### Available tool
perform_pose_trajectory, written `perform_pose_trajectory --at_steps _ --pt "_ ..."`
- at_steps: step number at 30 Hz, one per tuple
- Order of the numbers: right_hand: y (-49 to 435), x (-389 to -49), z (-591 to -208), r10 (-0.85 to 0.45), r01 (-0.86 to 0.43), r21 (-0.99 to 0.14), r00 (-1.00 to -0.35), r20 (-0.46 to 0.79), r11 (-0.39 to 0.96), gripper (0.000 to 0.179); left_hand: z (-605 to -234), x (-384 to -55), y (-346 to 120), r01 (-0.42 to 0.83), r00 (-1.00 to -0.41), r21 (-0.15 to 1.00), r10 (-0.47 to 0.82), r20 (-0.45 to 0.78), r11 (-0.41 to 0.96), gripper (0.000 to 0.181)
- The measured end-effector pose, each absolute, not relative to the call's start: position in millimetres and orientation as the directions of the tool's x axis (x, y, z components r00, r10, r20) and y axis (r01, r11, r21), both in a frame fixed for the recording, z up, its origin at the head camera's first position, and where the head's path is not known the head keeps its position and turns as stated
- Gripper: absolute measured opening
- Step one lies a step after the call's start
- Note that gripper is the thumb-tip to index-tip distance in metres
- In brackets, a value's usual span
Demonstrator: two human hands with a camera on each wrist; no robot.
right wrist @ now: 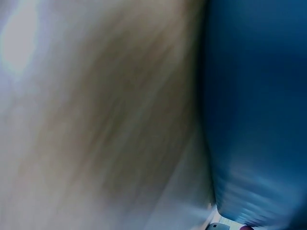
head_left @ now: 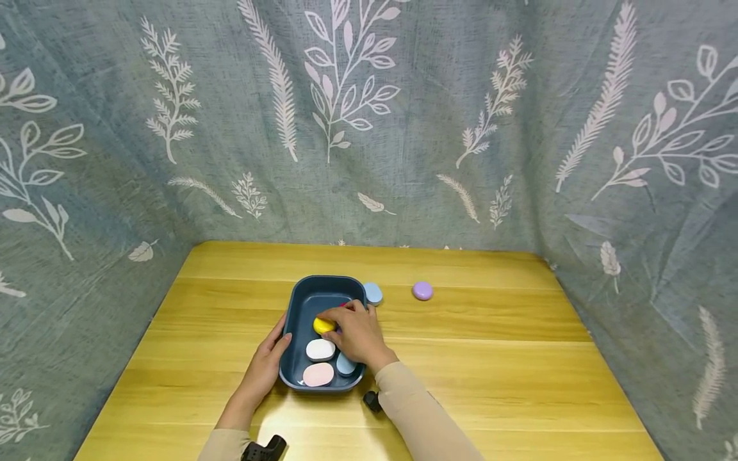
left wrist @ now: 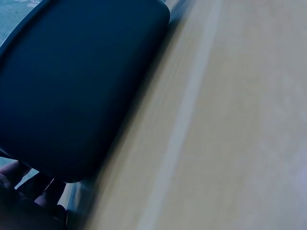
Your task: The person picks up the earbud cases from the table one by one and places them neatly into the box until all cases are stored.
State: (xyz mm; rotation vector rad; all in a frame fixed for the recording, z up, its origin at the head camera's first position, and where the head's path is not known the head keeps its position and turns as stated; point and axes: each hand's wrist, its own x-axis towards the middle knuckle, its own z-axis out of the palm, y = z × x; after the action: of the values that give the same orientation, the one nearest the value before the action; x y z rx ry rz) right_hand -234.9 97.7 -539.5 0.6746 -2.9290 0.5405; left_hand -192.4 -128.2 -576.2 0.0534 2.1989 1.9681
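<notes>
A dark blue tray [head_left: 301, 314] with rounded corners stands on the table. My left hand [head_left: 266, 366] grips its left wall, thumb over the rim. In the left wrist view the fingers [left wrist: 33, 184] show at the tray's lower edge. My right hand [head_left: 359, 333] reaches into the tray and pinches a smooth, rounded yellow piece [head_left: 323, 326] between thumb and fingers. Nearer me in the tray lie a white oval piece [head_left: 319, 349], a pale pink one [head_left: 318, 374] and a light blue one [head_left: 346, 365]. A red piece [head_left: 343, 305] is mostly hidden behind the right hand.
Outside the tray, a light blue oval piece [head_left: 373, 293] lies close by its right wall. Farther right is a purple round piece [head_left: 423, 291]. The wooden table [head_left: 490, 358] ends at a leaf-patterned curtain [head_left: 426, 115] at the back and sides.
</notes>
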Motion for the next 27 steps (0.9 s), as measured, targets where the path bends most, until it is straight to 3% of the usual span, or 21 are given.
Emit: perform_pose_trajectory --at_steps 16,27 --pt "93.5 -234.8 -536.4 -0.390 -0.398 -0.258 -0.917 0.084 0.880 0.038 -575.5 -192.9 -128.2 -0.098 -0.982 0.988 0.148 -0.115 0.117 0.057" --pt "95.1 -233.5 -535.7 -0.410 -0.424 -0.239 -0.906 0.108 0.874 0.038 -575.3 -192.8 -127.9 -0.095 -0.984 0.987 0.141 -0.113 0.129 0.057"
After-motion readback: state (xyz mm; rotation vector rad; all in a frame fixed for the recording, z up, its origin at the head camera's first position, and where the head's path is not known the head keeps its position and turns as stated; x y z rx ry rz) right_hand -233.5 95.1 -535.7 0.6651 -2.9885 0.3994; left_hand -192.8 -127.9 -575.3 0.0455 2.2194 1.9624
